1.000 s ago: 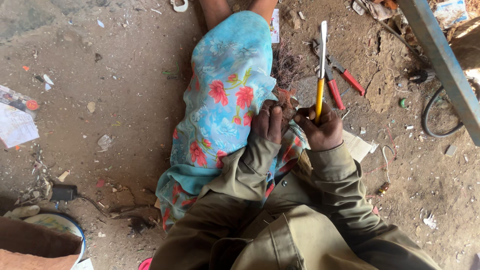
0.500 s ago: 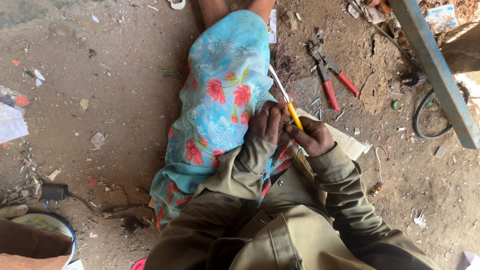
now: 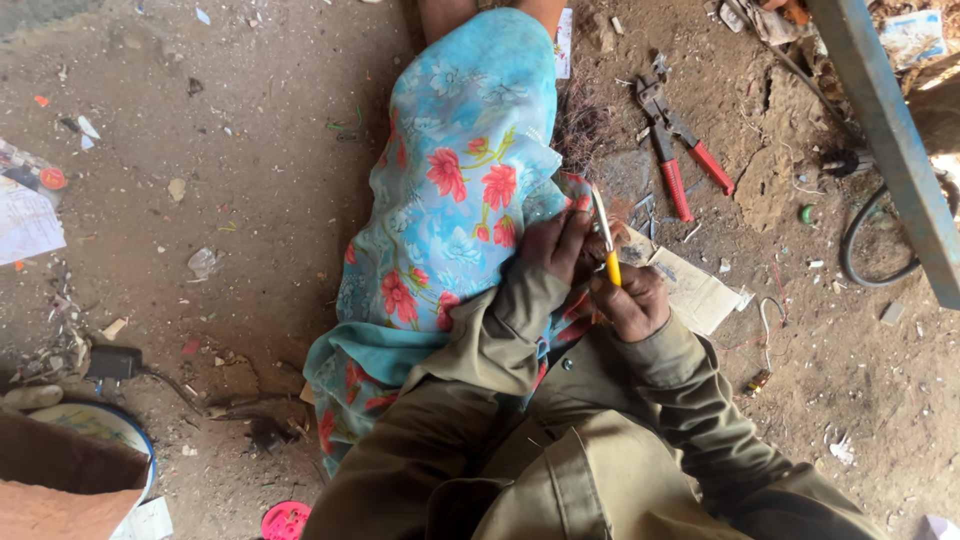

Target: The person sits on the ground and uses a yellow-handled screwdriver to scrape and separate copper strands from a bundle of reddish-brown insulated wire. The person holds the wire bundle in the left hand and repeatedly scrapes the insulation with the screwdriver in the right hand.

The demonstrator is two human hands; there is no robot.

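I see a dirt floor (image 3: 230,150) strewn with scraps and litter, with a blue beam (image 3: 890,140) slanting down the right edge. A leg under a blue flowered cloth (image 3: 450,230) stretches up the middle from my lap. My olive sleeves (image 3: 560,430) run up from the bottom edge to both hands, which meet at the cloth's right edge. At bottom left sits a brown box (image 3: 50,490) over a blue-rimmed bowl (image 3: 110,425). A black cable (image 3: 865,245) loops beside the beam. Red-handled cutters (image 3: 675,150) lie on the dirt just above and right of my hands, and a sheet of paper (image 3: 695,290) lies right of them. My left hand (image 3: 556,243) is curled, its fingers touching the tool's metal tip; whether it pinches anything I cannot tell. My right hand (image 3: 630,300) is clenched around the yellow handle of a small tool (image 3: 604,238), which points upward between the two hands.
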